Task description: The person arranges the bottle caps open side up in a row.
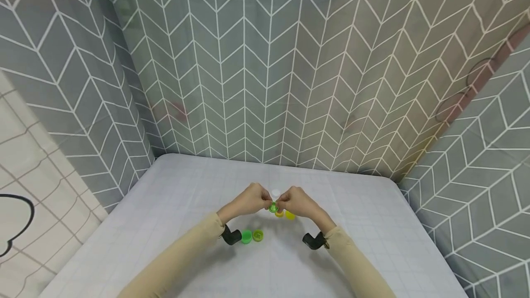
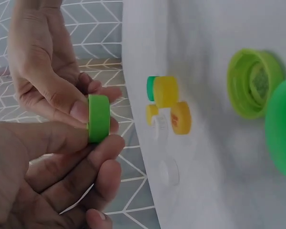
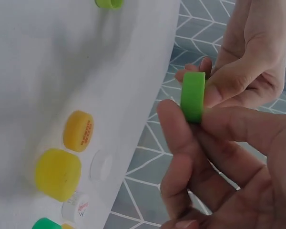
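Observation:
Above the table, a bright green bottle cap (image 1: pixel 273 207) is held between both hands. My left hand (image 1: pixel 251 199) pinches its left side with thumb and fingers, and my right hand (image 1: pixel 296 202) pinches the right side. In the left wrist view the green bottle cap (image 2: pixel 99 118) stands on edge, its plain side wall showing. The right wrist view shows the fingertips of both hands around the same green cap (image 3: pixel 193 97). Its inside is hidden in both wrist views.
Beyond the hands lie a yellow cap (image 3: pixel 58 174), an orange cap (image 3: pixel 79 131), white caps (image 3: pixel 75 207) and a darker green cap (image 3: pixel 46 224). Nearer, beside the left wrist, are a lime cap (image 2: pixel 256 86) and a green cap (image 2: pixel 283 126) on the white-covered table (image 1: pixel 186 178).

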The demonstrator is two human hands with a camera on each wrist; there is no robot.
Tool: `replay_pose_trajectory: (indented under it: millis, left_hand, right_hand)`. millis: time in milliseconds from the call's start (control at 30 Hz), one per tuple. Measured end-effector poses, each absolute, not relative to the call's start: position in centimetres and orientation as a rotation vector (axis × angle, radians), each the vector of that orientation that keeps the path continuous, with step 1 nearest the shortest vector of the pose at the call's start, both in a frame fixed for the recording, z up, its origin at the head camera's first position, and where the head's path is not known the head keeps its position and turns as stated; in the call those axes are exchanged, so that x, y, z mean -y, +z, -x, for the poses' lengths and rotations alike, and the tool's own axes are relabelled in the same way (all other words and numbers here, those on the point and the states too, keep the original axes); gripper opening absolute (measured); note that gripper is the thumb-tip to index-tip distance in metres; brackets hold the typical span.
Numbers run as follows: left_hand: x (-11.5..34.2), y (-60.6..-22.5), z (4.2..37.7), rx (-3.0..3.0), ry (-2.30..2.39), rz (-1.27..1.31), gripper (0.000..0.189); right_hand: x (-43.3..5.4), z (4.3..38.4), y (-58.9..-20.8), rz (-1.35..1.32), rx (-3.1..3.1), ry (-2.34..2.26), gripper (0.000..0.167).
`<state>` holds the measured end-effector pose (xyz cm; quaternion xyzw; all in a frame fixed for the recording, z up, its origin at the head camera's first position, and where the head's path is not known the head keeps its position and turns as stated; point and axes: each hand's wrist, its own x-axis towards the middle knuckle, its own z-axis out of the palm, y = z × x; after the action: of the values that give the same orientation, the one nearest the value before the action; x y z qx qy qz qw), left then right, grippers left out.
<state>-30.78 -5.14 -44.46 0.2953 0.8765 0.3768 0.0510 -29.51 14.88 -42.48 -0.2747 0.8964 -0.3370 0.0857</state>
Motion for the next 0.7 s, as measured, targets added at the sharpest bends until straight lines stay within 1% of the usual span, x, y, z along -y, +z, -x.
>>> replay_pose_trajectory:
  millis: [367,700]
  left_hand:
    - [4.5,-46.0,29.2,-2.643,1.011,-0.925,0.012]
    - [4.2,-47.7,28.6,-2.65,0.927,-0.938,0.007]
  right_hand:
    - [-14.8,27.8,-43.7,0.78,-2.712,-0.81,0.017]
    - [-14.3,26.8,-45.0,0.721,-2.707,-0.765,0.007]
